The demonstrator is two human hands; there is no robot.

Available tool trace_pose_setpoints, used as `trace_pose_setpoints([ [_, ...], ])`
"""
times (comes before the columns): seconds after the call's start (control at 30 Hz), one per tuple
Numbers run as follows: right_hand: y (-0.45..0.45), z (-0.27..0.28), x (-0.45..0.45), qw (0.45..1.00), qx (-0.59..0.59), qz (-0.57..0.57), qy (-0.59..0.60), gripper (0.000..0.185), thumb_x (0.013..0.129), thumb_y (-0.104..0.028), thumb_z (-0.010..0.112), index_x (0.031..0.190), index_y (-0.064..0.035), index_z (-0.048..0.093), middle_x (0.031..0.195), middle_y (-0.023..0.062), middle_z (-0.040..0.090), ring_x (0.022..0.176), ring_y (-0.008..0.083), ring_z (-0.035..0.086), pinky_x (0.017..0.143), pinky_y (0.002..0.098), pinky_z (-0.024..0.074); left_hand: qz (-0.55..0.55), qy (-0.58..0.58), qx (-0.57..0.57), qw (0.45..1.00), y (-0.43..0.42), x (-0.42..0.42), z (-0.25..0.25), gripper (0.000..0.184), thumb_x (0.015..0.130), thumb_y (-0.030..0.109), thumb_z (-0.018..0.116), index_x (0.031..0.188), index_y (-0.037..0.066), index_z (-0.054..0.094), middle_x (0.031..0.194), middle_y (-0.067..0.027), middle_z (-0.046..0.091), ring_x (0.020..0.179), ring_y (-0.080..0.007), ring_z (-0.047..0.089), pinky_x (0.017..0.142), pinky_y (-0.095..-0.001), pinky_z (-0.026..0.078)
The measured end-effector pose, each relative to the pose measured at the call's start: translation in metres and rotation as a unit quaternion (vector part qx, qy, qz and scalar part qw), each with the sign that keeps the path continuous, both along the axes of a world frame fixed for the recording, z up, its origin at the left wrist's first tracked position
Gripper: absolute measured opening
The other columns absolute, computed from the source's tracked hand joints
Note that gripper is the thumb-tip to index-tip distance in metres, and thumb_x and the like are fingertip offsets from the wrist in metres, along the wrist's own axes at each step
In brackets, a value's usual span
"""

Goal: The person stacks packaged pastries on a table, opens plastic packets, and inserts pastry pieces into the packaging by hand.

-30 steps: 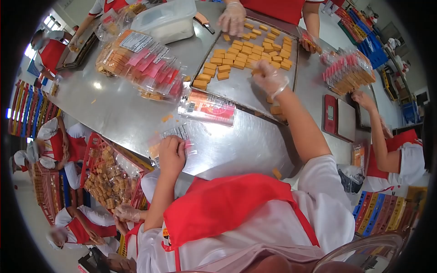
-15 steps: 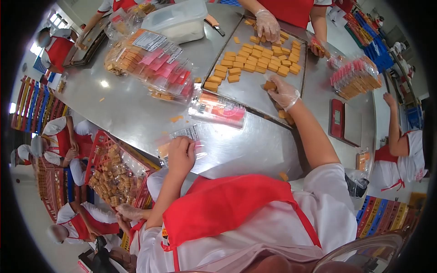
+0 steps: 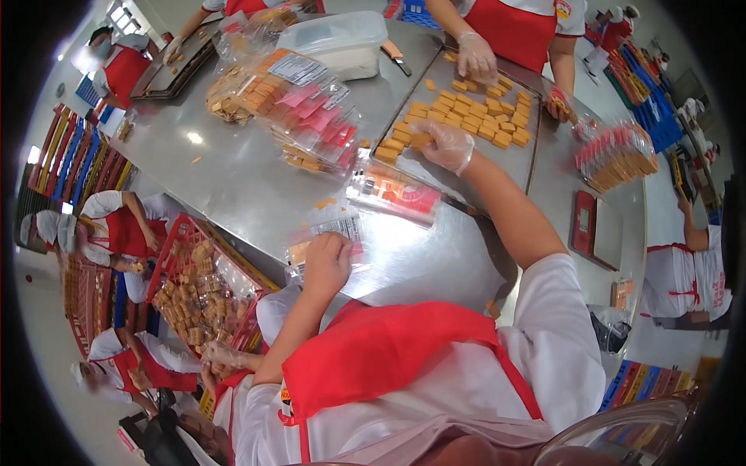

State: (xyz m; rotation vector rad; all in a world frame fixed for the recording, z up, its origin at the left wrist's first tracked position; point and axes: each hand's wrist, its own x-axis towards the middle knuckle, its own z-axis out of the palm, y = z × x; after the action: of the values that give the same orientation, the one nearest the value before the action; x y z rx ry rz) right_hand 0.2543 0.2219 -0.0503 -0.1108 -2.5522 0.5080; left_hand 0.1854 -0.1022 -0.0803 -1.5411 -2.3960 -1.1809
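Note:
My right hand (image 3: 446,147), in a clear glove, is over the left front part of a metal tray (image 3: 497,172). Its fingers are closed around a golden-brown rectangular biscuit (image 3: 420,140); whether it holds more than one I cannot tell. Many similar biscuits (image 3: 472,116) lie in rows on the tray, just beyond this hand. Closer to my body, my left hand (image 3: 326,266) is curled shut on a clear printed plastic pouch (image 3: 342,230) at the table edge. A stack of printed plastic pouches (image 3: 395,196) lies between my two hands, against the tray.
Filled biscuit packs (image 3: 299,101) are piled at left beside a lidded plastic tub (image 3: 334,46) and a knife (image 3: 396,58). Across the tray, a co-worker's gloved hand (image 3: 475,58) touches biscuits. At right are a red scale (image 3: 584,221) and more packs (image 3: 618,155). A red crate (image 3: 175,256) holds packed biscuits.
My right hand has moved left across the tray, from its front side to the left end of the biscuit rows. My left hand stays on the pouch. The whole view has shifted slightly.

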Motion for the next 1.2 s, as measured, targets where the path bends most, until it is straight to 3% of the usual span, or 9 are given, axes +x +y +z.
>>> trace_pose_setpoints([
  [0.33, 0.003, -0.015, 0.012, 0.998, -0.028, -0.030, -0.046, 0.036, 0.075, -0.028, 0.066, 0.102, -0.0138, 0.047, 0.082, 0.0092, 0.061, 0.059, 0.0258, 0.059, 0.052, 0.0342, 0.0470, 0.009, 0.008, -0.011, 1.000, -0.001, 0.001, 0.005, 0.008, 0.068, 0.004, 0.059, 0.071, 0.003, 0.052, 0.074, -0.0128, 0.053, 0.071, -0.0312, 0.051, 0.064, -0.0396, 0.040],
  [0.43, -0.010, 0.006, 0.025, 0.991, -0.007, -0.057, -0.121, 0.038, 0.075, -0.026, 0.066, 0.104, -0.0128, 0.046, 0.089, 0.0113, 0.060, 0.067, 0.0275, 0.060, 0.058, 0.0335, 0.0483, -0.005, -0.007, -0.018, 1.000, -0.003, 0.000, 0.005, 0.008, 0.069, 0.005, 0.059, 0.073, 0.002, 0.052, 0.074, -0.0140, 0.053, 0.071, -0.0322, 0.051, 0.064, -0.0403, 0.040],
  [0.6, 0.007, -0.026, 0.038, 0.999, 0.023, 0.032, -0.008, 0.047, 0.072, -0.022, 0.070, 0.111, -0.0128, 0.044, 0.108, 0.0144, 0.055, 0.093, 0.0315, 0.056, 0.077, 0.0324, 0.0460, 0.021, -0.068, 0.002, 0.997, -0.011, -0.003, -0.012, 0.008, 0.075, 0.006, 0.055, 0.079, 0.001, 0.050, 0.074, -0.0159, 0.050, 0.072, -0.0337, 0.050, 0.065, -0.0397, 0.040],
  [0.67, -0.003, -0.016, 0.041, 0.999, 0.032, 0.004, -0.001, 0.051, 0.069, -0.007, 0.065, 0.115, -0.0137, 0.044, 0.109, 0.0123, 0.053, 0.096, 0.0295, 0.053, 0.080, 0.0331, 0.0446, 0.039, -0.079, 0.066, 0.994, -0.012, -0.003, -0.010, 0.005, 0.076, 0.006, 0.055, 0.077, 0.003, 0.051, 0.071, -0.0143, 0.051, 0.063, -0.0293, 0.051, 0.057, -0.0339, 0.041],
  [0.77, -0.004, -0.024, 0.034, 0.980, -0.192, -0.031, 0.050, 0.055, 0.068, 0.002, 0.059, 0.115, -0.0135, 0.038, 0.102, 0.0120, 0.053, 0.090, 0.0232, 0.055, 0.078, 0.0317, 0.0456, 0.056, -0.145, 0.077, 0.985, -0.018, -0.003, -0.010, 0.004, 0.079, 0.006, 0.053, 0.081, 0.003, 0.050, 0.072, -0.0098, 0.052, 0.065, -0.0193, 0.053, 0.058, -0.0279, 0.043],
  [0.93, -0.083, 0.053, 0.034, 0.791, -0.595, 0.032, 0.140, 0.059, 0.068, 0.006, 0.057, 0.117, -0.0121, 0.029, 0.102, 0.0100, 0.049, 0.084, 0.0191, 0.054, 0.059, 0.0272, 0.0497, 0.054, -0.169, 0.137, 0.974, -0.022, -0.008, -0.015, 0.003, 0.080, 0.004, 0.052, 0.082, 0.004, 0.049, 0.075, -0.0044, 0.052, 0.064, -0.0120, 0.051, 0.058, -0.0246, 0.042],
  [1.0, -0.122, 0.047, 0.028, 0.823, -0.519, 0.134, 0.189, 0.058, 0.069, 0.006, 0.057, 0.118, -0.0109, 0.029, 0.101, 0.0100, 0.049, 0.084, 0.0191, 0.054, 0.059, 0.0277, 0.0498, 0.028, -0.245, 0.171, 0.954, -0.022, -0.008, -0.022, 0.002, 0.082, 0.005, 0.050, 0.083, 0.004, 0.049, 0.074, -0.0025, 0.051, 0.063, -0.0096, 0.048, 0.056, -0.0232, 0.041],
  [1.07, -0.150, 0.025, 0.029, 0.815, -0.557, 0.150, 0.058, 0.058, 0.069, 0.003, 0.059, 0.119, -0.0095, 0.030, 0.099, 0.0096, 0.049, 0.085, 0.0206, 0.055, 0.070, 0.0293, 0.0486, -0.012, -0.404, 0.206, 0.891, -0.017, -0.007, -0.029, 0.002, 0.084, 0.006, 0.049, 0.085, 0.004, 0.048, 0.072, -0.0003, 0.049, 0.063, -0.0073, 0.046, 0.055, -0.0214, 0.039],
  [1.2, -0.174, 0.010, 0.030, 0.924, -0.322, 0.207, 0.006, 0.048, 0.072, 0.000, 0.059, 0.117, -0.0076, 0.042, 0.100, 0.0097, 0.053, 0.087, 0.0181, 0.055, 0.075, 0.0293, 0.0456, -0.050, -0.505, 0.231, 0.830, -0.011, 0.011, -0.026, 0.004, 0.088, 0.009, 0.045, 0.088, 0.006, 0.043, 0.074, 0.0029, 0.044, 0.065, -0.0042, 0.041, 0.056, -0.0186, 0.036],
])
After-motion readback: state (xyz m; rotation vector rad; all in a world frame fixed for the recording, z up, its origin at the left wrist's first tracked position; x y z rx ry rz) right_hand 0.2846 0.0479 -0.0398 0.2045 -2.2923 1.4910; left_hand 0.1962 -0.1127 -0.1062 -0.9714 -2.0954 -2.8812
